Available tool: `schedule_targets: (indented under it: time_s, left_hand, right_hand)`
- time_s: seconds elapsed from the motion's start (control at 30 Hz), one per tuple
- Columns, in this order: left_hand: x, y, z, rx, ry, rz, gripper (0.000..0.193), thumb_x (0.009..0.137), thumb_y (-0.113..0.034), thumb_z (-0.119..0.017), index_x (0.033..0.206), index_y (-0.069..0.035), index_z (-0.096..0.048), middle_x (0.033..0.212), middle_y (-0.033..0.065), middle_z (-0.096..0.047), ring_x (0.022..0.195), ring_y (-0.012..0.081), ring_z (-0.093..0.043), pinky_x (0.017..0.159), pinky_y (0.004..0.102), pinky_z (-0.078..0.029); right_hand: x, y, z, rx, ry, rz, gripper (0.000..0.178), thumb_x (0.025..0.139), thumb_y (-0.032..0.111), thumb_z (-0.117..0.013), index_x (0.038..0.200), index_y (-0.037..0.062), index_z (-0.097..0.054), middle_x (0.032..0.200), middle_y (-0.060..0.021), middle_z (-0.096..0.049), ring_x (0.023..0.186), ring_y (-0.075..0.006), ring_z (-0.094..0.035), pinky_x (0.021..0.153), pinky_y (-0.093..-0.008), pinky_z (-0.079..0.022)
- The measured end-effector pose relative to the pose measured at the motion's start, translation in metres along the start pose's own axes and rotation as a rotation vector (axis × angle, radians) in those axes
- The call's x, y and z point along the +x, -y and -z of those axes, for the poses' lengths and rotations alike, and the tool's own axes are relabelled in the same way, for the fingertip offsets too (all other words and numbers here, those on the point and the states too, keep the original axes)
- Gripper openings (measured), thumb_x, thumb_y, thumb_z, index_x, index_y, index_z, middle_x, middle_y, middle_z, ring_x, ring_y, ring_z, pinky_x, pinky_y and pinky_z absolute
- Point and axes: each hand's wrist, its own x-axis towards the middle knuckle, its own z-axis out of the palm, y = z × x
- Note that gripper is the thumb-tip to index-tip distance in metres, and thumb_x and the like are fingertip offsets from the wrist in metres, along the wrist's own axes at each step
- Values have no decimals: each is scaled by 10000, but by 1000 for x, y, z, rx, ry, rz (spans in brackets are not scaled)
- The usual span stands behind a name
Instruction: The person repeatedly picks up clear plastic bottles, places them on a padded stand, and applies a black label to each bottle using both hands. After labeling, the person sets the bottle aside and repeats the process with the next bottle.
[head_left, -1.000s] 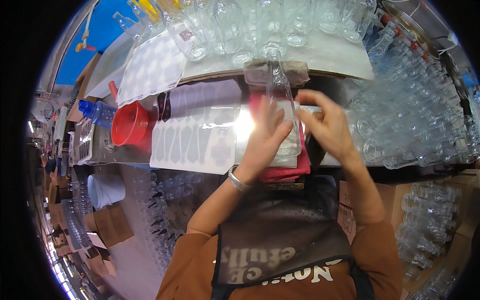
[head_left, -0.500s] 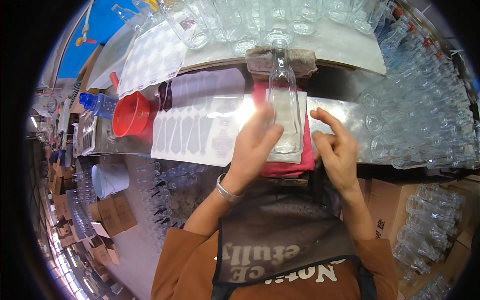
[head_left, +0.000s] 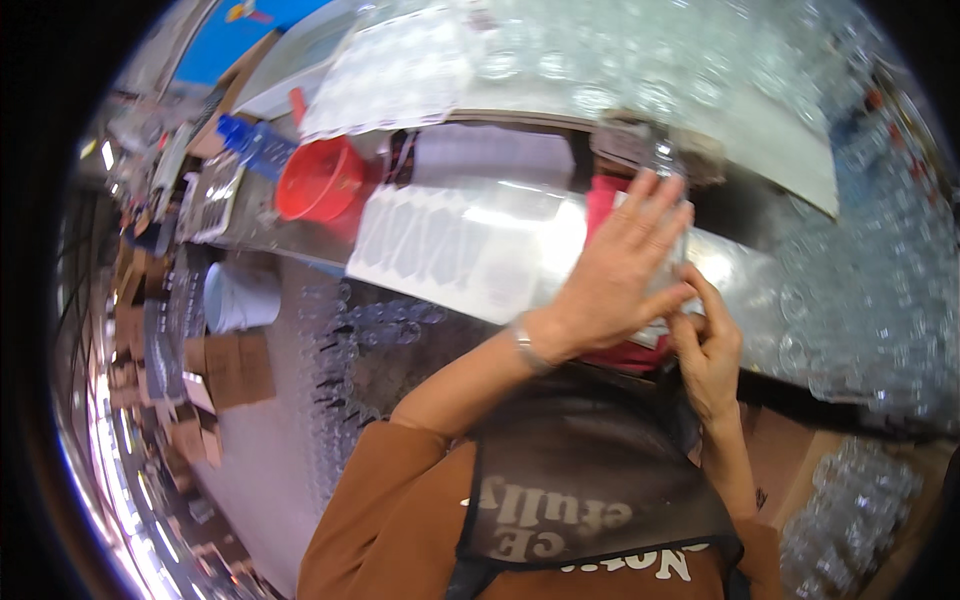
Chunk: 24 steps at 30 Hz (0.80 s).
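A clear glass bottle (head_left: 663,155) lies with its neck away from me, on a rolled grey cloth (head_left: 620,142). Beneath its body are white paper and a pink cloth (head_left: 601,203). My left hand (head_left: 622,262) lies flat across the bottle's body, fingers stretched out, and hides most of it. Beside the bottle's near right end, my right hand (head_left: 712,350) has its fingers bent, with thumb and forefinger close together. Blur and the left hand hide what they may hold. A sheet of tie-shaped labels (head_left: 440,245) lies to the left on the metal bench.
A red plastic scoop (head_left: 320,180) and a blue-capped plastic bottle (head_left: 258,147) stand at the left. Many glass bottles fill the raised white board (head_left: 540,100) and the right side (head_left: 860,310). More bottles (head_left: 850,520) sit in a carton below right. A white bucket (head_left: 242,297) stands on the floor.
My left hand has moved from the bottle's left side to flat on top of it. My right hand has come in against the bottle's near end. The view has turned, shifting the bench rightward.
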Motion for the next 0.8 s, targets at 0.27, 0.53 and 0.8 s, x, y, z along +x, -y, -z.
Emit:
schedule_targets:
  time_s: [0.27,0.53,0.8]
  left_hand:
    - [-51,27,45,-69,-123,125,703,914,-296,-703,1490,-9,-419,1561,214,-396,1442,405,-365,1168,450,-325]
    - [-124,181,137,822,33,643,702,963,-472,-561,1424,50,-468,1511,249,-432,1358,388,-443,1129,533,-318]
    - [-155,52,113,670,220,646,662,893,-385,-703,1383,16,-509,1432,215,-514,1389,364,-431,1153,552,-292]
  right_hand:
    - [-4,-16,-10,351,9,-138,478,1025,149,-581,1443,-52,-465,1266,-133,-650,654,-77,-602,575,-192,-468]
    - [1,-17,-6,449,60,-181,485,1041,168,-552,1461,-46,-435,1369,-154,-612,648,-90,-622,527,-184,-453]
    - [-6,-26,22,409,28,-122,449,1061,184,-508,1443,-44,-450,1251,-154,-666,595,-37,-580,447,-154,-364]
